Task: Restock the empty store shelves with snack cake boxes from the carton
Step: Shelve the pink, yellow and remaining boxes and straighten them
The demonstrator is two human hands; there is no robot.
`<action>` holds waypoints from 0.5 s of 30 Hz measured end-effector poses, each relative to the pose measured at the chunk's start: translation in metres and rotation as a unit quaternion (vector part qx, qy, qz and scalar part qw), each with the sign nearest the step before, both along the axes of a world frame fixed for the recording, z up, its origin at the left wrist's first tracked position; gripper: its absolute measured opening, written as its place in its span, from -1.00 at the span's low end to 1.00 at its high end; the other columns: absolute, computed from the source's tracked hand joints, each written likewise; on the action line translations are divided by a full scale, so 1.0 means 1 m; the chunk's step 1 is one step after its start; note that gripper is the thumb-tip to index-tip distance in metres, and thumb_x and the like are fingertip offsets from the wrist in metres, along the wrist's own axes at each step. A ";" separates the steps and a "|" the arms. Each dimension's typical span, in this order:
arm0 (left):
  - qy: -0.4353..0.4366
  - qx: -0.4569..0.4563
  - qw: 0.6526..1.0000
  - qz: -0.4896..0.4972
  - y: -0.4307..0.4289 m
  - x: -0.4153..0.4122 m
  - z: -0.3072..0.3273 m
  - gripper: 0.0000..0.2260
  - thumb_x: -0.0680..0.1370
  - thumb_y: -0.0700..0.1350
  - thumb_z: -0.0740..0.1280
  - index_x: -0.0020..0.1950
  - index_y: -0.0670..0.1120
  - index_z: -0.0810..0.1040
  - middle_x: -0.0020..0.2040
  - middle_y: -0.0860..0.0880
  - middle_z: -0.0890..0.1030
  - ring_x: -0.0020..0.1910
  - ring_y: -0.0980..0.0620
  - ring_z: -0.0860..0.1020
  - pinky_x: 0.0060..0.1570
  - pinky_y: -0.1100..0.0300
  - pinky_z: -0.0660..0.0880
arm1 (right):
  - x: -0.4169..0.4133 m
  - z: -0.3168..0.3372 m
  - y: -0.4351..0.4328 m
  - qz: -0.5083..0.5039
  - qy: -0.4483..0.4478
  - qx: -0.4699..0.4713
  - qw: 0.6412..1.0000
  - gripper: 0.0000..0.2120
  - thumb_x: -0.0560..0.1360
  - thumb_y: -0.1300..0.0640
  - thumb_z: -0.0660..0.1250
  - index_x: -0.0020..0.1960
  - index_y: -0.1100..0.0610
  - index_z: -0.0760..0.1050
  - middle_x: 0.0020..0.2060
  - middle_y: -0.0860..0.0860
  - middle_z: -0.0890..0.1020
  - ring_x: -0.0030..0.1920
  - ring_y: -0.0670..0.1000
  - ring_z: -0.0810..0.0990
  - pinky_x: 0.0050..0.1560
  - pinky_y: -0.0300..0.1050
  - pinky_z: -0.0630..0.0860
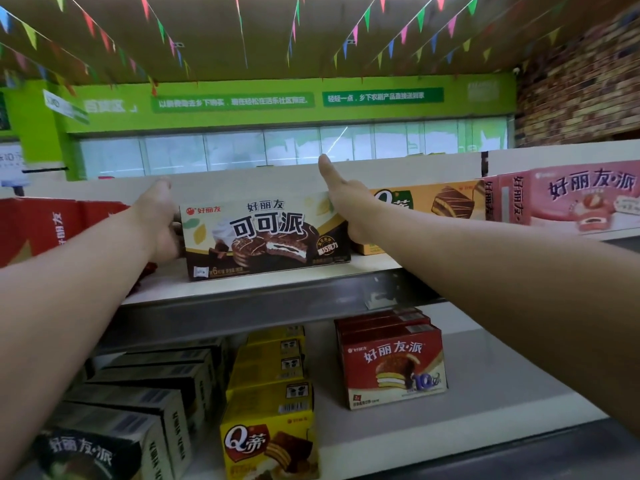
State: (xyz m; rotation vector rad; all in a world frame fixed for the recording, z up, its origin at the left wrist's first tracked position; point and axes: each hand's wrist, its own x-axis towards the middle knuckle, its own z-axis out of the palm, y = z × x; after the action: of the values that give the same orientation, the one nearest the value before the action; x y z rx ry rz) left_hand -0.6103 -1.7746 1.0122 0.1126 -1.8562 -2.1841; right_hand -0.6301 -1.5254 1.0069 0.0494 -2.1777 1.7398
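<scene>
Snack cake box (266, 237) sits on the upper shelf (311, 280): a long rectangular cardboard pack with a glossy brown-and-cream front printed with a chocolate-coated cake. It stands on its long edge and faces you. Your left hand (161, 223) grips its left end, thumb on top and fingers curled round the short side. Your right hand (346, 202) lies against its right end with the thumb straight and pointing up. Its fingers are hidden behind the cardboard, so you cannot tell whether that hand is grasping or only pressing.

Just left of the pack, on the same smooth white board, stands a red box (41, 226), partly behind your left forearm. Just right, behind your right wrist, is an orange box (440, 202), with a pink box (581, 195) just beside it. The front edge of this shelf is a grey metal strip.

The lower shelf (485, 375) holds three rows running front to back, each packed one behind another: dark boxes (138, 393) on the left, yellow boxes (270, 403) in the middle and red boxes (391, 362) to the right. Strings of small coloured triangular flags (353, 32) hang under the ceiling
</scene>
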 end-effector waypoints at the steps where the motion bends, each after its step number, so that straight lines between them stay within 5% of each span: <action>1: 0.000 -0.008 1.000 0.005 0.000 0.003 0.002 -0.60 0.66 0.22 0.09 0.22 -0.03 0.52 0.14 -0.13 0.66 0.05 -0.12 0.64 -0.05 0.01 0.59 | 0.000 0.000 0.000 0.012 -0.001 -0.020 1.000 -0.16 0.46 -0.53 0.09 0.31 0.17 0.44 0.09 0.05 0.55 0.12 0.11 0.55 0.29 -0.03 0.42; 4: 0.011 -0.040 0.999 0.006 0.005 0.008 0.005 -0.65 0.67 0.20 0.10 0.21 -0.03 0.46 0.05 -0.11 0.61 0.00 -0.09 0.60 -0.19 0.00 0.53 | 0.005 0.001 0.001 0.068 0.014 -0.083 0.994 -0.24 0.55 -0.39 0.14 0.59 0.04 0.20 0.54 0.02 0.29 0.51 0.12 0.27 0.53 0.13 0.16; 7: 0.015 -0.040 0.999 -0.014 0.013 0.009 0.005 -0.67 0.67 0.17 0.15 0.19 -0.06 0.47 0.03 -0.14 0.65 -0.02 -0.11 0.64 -0.13 -0.04 0.57 | 0.010 0.002 0.004 0.096 0.034 -0.096 0.990 -0.33 0.62 -0.29 0.10 0.61 0.02 0.15 0.59 0.00 0.18 0.55 0.07 0.16 0.56 0.11 0.03; 11: 0.004 -0.052 0.998 -0.024 0.018 0.004 -0.001 -0.73 0.68 0.11 0.20 0.12 -0.09 0.45 -0.01 -0.17 0.68 -0.09 -0.12 0.67 0.06 -0.01 0.61 | 0.012 0.001 0.002 0.103 0.034 -0.103 0.989 -0.34 0.63 -0.31 0.06 0.61 0.00 0.13 0.60 0.02 0.16 0.46 0.03 0.26 0.49 0.04 0.14; 15: -0.007 -0.052 0.998 -0.033 0.014 -0.006 -0.008 -0.79 0.67 0.04 0.25 0.08 -0.10 0.46 0.04 -0.17 0.68 0.01 -0.13 0.66 0.28 -0.08 0.54 | 0.016 0.002 0.004 0.105 0.035 -0.086 0.990 -0.37 0.65 -0.26 0.04 0.63 0.02 0.09 0.61 0.00 0.14 0.60 0.07 0.06 0.57 0.11 -0.06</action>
State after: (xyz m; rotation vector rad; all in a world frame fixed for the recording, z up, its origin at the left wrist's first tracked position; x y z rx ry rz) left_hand -0.6163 -1.7609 1.0046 0.0452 -2.0044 -2.1280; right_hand -0.6145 -1.5213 1.0087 0.3024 -2.0275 2.0018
